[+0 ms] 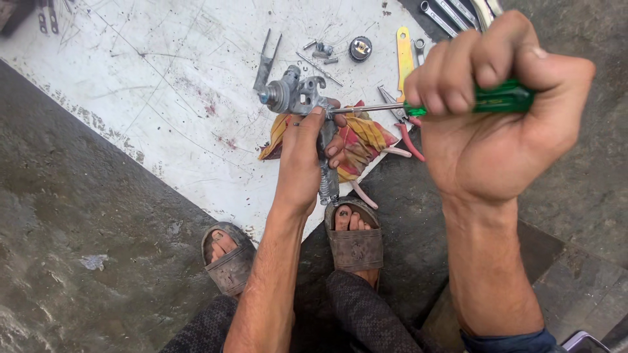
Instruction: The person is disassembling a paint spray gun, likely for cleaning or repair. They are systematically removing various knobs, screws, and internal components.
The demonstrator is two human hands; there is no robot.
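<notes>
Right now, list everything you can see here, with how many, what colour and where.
Spray gun body: one, silver metal, held above the board.
Screwdriver: one, green handle, steel shaft pointing at the gun.
Rag: one, yellow and red, on the board's edge under the gun.
Pliers: one, pink handles, beside the rag.
Flat wrench: one, yellow, upper board.
Spanners: several, silver, top right.
Trigger lever: one, grey, left of the gun.
Round cap: one, dark, top centre.
Screws and small parts: a few, grey, near the cap.
Board: one, white, scratched, on the concrete floor.
Sandals: two, brown, on the feet.
Left hand: gripping the gun.
Right hand: fisted around the screwdriver.
</notes>
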